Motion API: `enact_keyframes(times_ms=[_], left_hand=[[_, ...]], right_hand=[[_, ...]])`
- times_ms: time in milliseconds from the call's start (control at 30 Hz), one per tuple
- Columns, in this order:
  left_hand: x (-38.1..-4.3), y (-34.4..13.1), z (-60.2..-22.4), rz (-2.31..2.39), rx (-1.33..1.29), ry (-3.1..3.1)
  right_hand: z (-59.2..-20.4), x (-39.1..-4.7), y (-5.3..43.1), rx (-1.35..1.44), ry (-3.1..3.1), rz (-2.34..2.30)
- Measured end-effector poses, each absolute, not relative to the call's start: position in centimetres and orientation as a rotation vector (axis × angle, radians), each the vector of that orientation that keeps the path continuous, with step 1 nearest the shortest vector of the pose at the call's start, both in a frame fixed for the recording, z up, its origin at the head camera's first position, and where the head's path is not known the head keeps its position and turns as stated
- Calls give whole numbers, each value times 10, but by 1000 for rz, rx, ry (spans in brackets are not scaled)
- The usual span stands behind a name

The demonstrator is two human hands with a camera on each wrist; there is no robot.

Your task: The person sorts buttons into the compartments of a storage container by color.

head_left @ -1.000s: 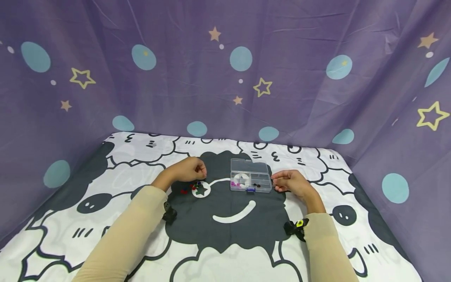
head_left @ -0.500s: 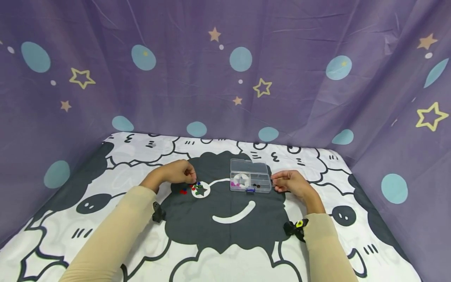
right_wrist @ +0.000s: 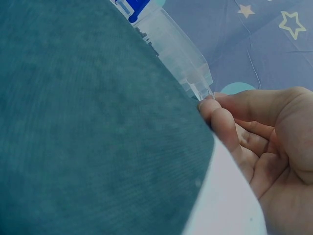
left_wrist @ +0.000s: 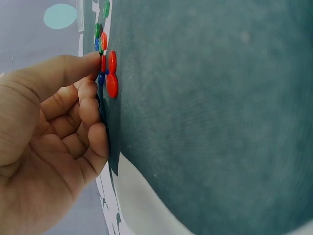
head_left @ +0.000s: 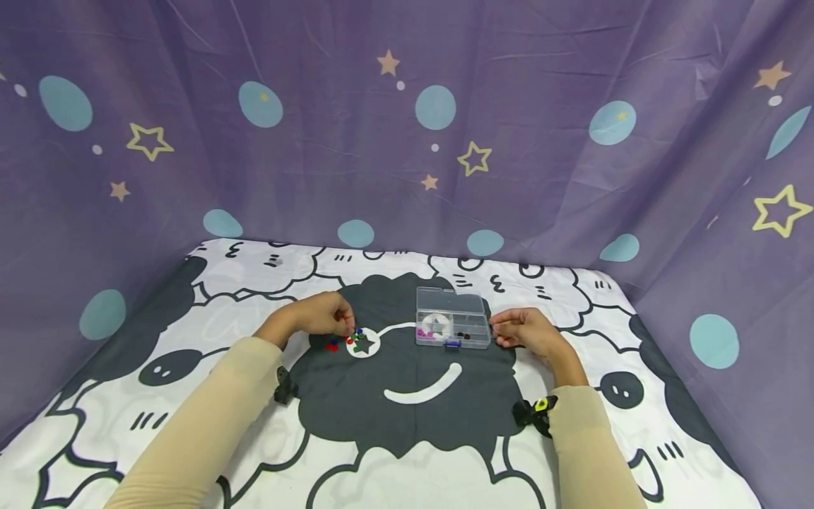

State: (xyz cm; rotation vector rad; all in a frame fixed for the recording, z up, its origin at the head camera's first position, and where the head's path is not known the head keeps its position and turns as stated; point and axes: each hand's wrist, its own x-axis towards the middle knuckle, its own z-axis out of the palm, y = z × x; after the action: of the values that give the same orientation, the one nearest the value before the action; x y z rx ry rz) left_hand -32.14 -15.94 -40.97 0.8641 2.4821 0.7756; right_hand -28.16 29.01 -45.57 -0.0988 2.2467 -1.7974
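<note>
In the head view my left hand (head_left: pixel 321 313) is low over a small group of red, blue and green button-like discs (head_left: pixel 360 335). Its thumb and fingertips come down at a red disc (left_wrist: pixel 103 63) in the left wrist view; whether they pinch it is hidden. Two larger-looking red discs (left_wrist: pixel 112 73) lie beside it on the dark cloth. My right hand (head_left: pixel 524 330) pinches the right end of a clear plastic box (head_left: pixel 453 346) between thumb and fingers. The box's lid (head_left: pixel 450 299) stands raised at the back. Pink discs (head_left: pixel 425 333) are in its left compartment, dark ones (head_left: pixel 464 336) in its right.
A sheep-print cloth (head_left: pixel 407 424) covers the surface, its dark patch under box and discs. Red and blue discs (head_left: pixel 333 346) lie just left of the main group. A purple curtain (head_left: pixel 407 198) rises behind. The box has a blue latch (head_left: pixel 452 344) in front.
My left hand has moved left and down from beside the box to the loose discs, then barely shifted. My right hand keeps holding the box's end.
</note>
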Motion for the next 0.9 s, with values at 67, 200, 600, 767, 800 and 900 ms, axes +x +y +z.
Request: enact_keyframes(times_ms=[67, 200, 600, 767, 800, 900], left_hand=[[-321, -158, -409, 768, 868, 2492], [-322, -155, -410, 741, 858, 2510], [-321, -152, -411, 766, 806, 2483], [-319, -154, -410, 785, 807, 2457], [-319, -155, -410, 786, 808, 2454], [-319, -157, -410, 791, 808, 2448]], right_hand=[[-456, -282, 290, -101, 2248, -1799], [-457, -281, 290, -107, 2245, -1810], [-456, -281, 290, -132, 2235, -1830], [-456, -282, 290, -134, 2236, -1824], [-456, -282, 290, -140, 2238, -1820], [-456, -282, 289, -131, 2236, -1823]])
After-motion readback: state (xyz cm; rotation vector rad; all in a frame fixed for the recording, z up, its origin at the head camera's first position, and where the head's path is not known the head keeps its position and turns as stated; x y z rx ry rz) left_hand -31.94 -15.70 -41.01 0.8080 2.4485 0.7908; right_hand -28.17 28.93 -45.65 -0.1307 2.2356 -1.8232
